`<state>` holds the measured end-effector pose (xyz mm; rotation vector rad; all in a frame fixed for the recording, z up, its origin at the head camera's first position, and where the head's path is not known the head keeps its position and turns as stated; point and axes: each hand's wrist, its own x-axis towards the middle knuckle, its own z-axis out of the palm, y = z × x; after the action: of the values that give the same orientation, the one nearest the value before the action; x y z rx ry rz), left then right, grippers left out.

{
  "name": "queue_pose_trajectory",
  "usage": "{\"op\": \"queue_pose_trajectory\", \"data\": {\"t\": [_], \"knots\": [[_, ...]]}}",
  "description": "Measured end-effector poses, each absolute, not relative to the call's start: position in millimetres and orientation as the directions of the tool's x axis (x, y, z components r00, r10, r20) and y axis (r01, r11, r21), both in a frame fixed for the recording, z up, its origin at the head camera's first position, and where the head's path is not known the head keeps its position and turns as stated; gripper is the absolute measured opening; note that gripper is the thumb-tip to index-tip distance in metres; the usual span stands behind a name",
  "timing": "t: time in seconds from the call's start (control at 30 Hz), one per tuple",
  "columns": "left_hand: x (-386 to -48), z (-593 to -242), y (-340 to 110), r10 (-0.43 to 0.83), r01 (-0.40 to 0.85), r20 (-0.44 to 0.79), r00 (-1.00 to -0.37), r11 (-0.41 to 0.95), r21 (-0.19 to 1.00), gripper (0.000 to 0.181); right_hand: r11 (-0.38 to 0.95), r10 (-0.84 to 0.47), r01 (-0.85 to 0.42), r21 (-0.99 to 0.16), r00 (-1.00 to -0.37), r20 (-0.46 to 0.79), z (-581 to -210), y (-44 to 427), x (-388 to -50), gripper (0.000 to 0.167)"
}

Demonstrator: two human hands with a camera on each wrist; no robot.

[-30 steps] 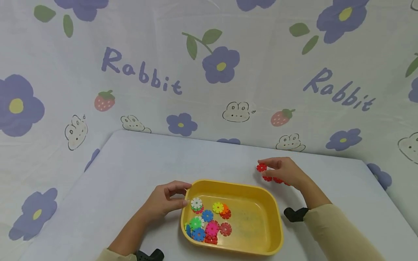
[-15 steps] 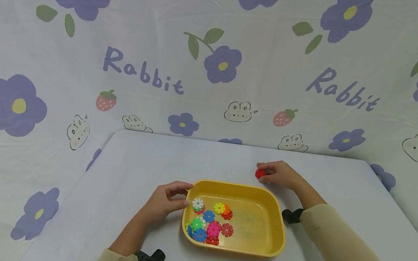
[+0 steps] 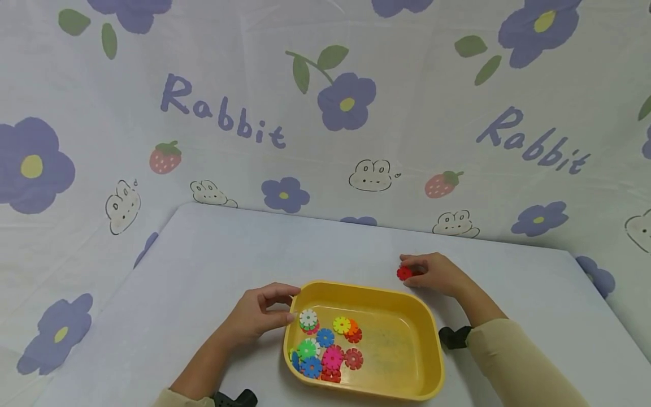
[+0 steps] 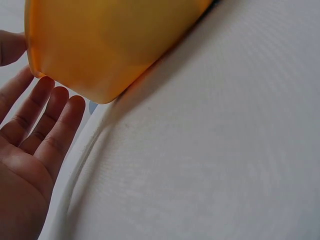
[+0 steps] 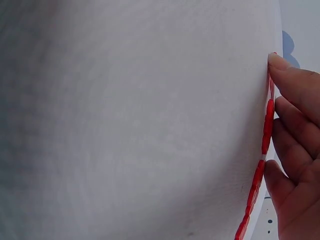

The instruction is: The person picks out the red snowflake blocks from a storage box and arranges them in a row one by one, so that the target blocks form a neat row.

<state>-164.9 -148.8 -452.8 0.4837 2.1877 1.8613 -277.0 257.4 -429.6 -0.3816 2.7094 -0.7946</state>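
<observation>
My left hand (image 3: pixel 259 312) rests at the left end of a yellow plastic tray (image 3: pixel 407 295), thumb and index fingertip at the rim. In the left wrist view its fingers (image 4: pixel 50 127) lie fairly straight against the outside of the tray's orange-looking wall (image 4: pixel 100 45). Beyond the tray's far right corner, my right hand (image 3: pixel 432 273) pinches a red notched flower disc (image 3: pixel 404 273) on the table. The right wrist view shows a row of red discs (image 5: pixel 256 182) edge-on along my fingers; from the head the hand covers most of them.
Inside the tray's left half lie several notched flower discs, among them a white one (image 3: pixel 308 317), a pink one (image 3: pixel 333 357) and a yellow one (image 3: pixel 342 324). A white table (image 3: pixel 244 243) spreads around, backed by a printed cloth (image 3: pixel 229 51).
My right hand has come slightly down and closed in on the red discs, and more of them are now covered by it. My left hand and the tray stay put.
</observation>
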Motion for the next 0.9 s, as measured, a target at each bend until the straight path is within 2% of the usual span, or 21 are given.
{"op": "queue_pose_trajectory", "data": {"t": [0.6,0.9], "knots": [[-165.4,-451.9,-148.4,0.383,0.095,0.033,-0.923,0.145,0.985,0.041,0.806,-0.341,-0.190,-0.561,-0.923,-0.178,-430.2,258.1,-276.1,0.045],[-166.0,-452.3,-148.9,0.387,0.103,0.035,-0.922,0.156,0.982,0.041,0.804,-0.321,-0.168,-0.570,-0.930,-0.178,-430.9,260.7,-275.4,0.054]]}}
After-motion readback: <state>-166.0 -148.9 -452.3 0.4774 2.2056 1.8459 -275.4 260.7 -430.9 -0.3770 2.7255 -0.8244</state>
